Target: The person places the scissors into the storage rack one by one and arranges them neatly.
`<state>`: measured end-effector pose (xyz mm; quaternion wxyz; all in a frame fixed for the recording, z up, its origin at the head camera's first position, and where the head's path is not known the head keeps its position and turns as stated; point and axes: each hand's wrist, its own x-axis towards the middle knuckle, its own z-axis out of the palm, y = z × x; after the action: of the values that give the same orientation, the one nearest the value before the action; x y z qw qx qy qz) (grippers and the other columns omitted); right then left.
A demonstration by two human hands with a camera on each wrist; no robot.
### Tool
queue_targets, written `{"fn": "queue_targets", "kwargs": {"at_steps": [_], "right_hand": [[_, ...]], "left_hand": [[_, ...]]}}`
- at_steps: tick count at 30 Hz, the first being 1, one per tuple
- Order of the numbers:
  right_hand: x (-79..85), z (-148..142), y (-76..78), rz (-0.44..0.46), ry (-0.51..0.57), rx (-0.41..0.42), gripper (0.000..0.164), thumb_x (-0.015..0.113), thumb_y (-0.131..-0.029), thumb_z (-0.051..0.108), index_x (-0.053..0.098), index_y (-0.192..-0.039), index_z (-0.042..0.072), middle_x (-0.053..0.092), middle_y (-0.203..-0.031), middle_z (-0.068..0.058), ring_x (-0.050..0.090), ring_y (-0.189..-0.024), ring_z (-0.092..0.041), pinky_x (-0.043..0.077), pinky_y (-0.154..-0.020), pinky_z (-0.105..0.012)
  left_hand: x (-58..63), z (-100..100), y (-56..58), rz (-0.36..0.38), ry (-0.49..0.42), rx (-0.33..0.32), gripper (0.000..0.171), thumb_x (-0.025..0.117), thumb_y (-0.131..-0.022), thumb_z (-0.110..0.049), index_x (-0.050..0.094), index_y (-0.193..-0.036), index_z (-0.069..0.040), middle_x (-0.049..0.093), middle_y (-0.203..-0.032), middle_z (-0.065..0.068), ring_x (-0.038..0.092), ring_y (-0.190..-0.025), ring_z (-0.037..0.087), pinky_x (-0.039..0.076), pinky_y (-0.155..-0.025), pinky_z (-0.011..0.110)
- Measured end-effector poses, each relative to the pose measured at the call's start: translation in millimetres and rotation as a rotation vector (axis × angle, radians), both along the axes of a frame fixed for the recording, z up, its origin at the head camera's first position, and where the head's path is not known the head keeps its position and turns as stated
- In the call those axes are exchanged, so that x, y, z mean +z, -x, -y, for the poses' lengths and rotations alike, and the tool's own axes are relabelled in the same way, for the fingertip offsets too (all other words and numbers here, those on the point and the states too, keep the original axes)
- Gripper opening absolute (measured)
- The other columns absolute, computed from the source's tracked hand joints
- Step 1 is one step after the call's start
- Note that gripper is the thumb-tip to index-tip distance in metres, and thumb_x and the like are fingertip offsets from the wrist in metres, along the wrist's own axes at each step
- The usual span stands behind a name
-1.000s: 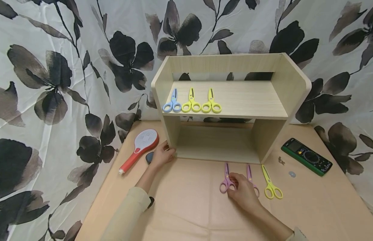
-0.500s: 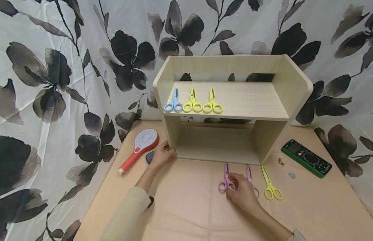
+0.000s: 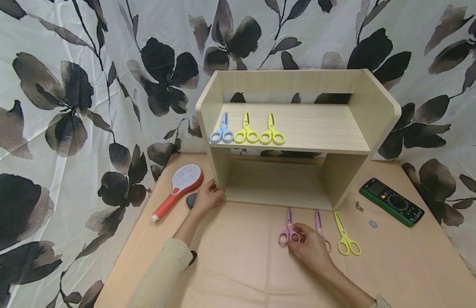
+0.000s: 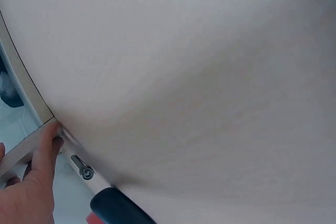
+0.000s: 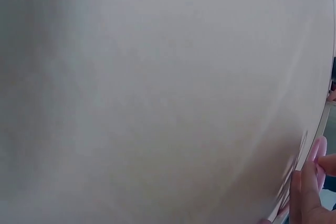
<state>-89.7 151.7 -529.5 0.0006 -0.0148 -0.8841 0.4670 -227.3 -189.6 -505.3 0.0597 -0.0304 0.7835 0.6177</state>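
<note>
Barely shifted, right hand point(image 3: 312, 249) pinches purple scissors point(image 3: 289, 226); left hand point(image 3: 208, 198) grips boxy wood-grained shelf point(image 3: 314, 128), three scissors point(image 3: 246, 127) inside at nine o'clock.

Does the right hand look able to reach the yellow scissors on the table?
Probably yes: the right hand is close by and nothing covers the yellow scissors, but it pinches purple scissors, so it would likely let go first.

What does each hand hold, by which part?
The right hand pinches purple scissors by one finger loop; the left hand grips the shelf by its lower left corner.
</note>
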Motion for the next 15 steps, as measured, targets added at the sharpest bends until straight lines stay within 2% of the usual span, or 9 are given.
{"fn": "queue_targets", "kwargs": {"at_steps": [6,15], "right_hand": [[-5.0,1,-3.4,-0.047,-0.004,-0.02,0.042,0.08,-0.079,-0.001,0.071,-0.12,-0.003,0.075,-0.099,-0.009,0.072,-0.09,-0.018,0.057,-0.075,-0.019],[-0.4,5,-13.9,-0.026,0.086,-0.029,0.043,0.079,-0.079,-0.003,0.071,-0.121,-0.003,0.072,-0.106,-0.013,0.071,-0.091,-0.016,0.057,-0.075,-0.017]], "left_hand": [[0.8,-1,-0.6,0.006,-0.004,-0.004,0.056,0.062,-0.097,-0.009,0.053,-0.153,-0.015,0.058,-0.149,0.022,0.061,-0.118,0.024,0.063,-0.087,0.049],[0.3,0,-0.3,-0.007,-0.01,-0.008,0.055,0.061,-0.098,-0.009,0.054,-0.152,-0.012,0.058,-0.148,0.024,0.062,-0.116,0.023,0.063,-0.085,0.047]]}}
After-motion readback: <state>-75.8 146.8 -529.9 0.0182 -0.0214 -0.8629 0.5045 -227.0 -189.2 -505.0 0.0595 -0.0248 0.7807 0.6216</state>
